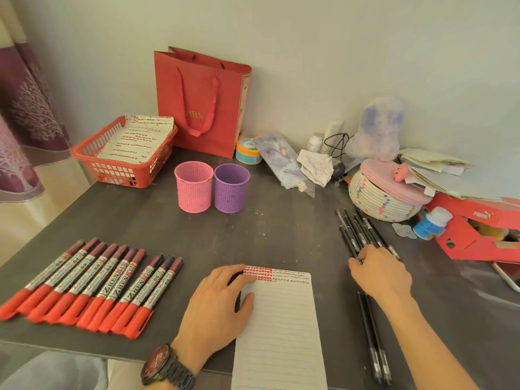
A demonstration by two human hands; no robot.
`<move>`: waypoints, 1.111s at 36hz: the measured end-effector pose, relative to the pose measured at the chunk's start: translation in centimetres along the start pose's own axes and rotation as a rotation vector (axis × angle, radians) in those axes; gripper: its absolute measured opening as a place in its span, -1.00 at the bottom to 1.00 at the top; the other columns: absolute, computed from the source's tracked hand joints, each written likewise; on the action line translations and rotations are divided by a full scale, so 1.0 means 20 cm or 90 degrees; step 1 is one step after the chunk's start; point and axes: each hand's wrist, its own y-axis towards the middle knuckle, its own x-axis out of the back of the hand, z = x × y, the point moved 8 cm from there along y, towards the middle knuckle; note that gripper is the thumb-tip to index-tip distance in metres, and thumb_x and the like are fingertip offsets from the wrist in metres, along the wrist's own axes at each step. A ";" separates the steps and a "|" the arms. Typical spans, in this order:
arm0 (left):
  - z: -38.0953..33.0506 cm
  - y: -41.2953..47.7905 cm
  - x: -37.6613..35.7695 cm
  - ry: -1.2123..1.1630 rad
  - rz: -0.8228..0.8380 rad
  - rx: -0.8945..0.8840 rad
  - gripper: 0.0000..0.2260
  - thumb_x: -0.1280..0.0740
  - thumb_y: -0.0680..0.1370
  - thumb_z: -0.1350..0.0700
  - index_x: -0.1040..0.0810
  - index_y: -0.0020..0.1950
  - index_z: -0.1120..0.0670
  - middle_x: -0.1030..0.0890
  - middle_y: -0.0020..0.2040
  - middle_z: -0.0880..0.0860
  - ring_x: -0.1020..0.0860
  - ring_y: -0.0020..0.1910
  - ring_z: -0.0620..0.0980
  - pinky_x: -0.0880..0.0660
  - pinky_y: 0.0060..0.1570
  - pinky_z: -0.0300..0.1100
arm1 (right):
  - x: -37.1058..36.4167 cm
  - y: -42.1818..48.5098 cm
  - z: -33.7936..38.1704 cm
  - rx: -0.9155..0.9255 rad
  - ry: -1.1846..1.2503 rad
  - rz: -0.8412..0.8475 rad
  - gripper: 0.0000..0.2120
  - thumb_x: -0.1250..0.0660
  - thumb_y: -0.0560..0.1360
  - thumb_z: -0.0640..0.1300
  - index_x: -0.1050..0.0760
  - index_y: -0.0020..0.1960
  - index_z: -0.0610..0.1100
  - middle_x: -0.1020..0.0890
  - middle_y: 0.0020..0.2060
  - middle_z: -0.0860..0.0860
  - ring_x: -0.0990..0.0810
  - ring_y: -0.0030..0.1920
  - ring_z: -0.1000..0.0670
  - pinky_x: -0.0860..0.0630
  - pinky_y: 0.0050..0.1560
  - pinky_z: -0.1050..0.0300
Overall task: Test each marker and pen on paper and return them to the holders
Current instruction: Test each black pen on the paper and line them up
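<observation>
The lined paper [281,333] is seen at the lower centre of the frame, with rows of red and dark marks across its top edge. It is pressed flat by the left hand [216,302], whose fingers are laid nearly straight over its upper left corner, with nothing gripped. The right hand [380,274] is placed right of centre over the near ends of a fan of black pens [356,232]. Its fingers are bent down upon them, but whether one is pinched cannot be told. A pair of pens [375,342] is laid side by side below that forearm. Red-capped markers [84,282] are lined up at the lower left. The pink holder [194,187] and purple holder [231,188] are stood touching at upper centre.
</observation>
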 end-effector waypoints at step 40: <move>-0.20 -0.08 0.13 0.045 -0.149 -0.216 -0.72 -0.24 0.64 -0.05 -0.66 0.19 0.03 -0.67 -0.06 -0.09 -0.59 -0.12 -0.06 -0.52 -0.25 -0.13 | -0.18 -0.77 0.56 0.144 0.947 0.119 -0.95 -0.44 0.55 -0.03 -0.64 0.00 0.03 -0.73 -0.18 0.04 -0.64 -0.26 0.11 -0.51 -0.30 0.32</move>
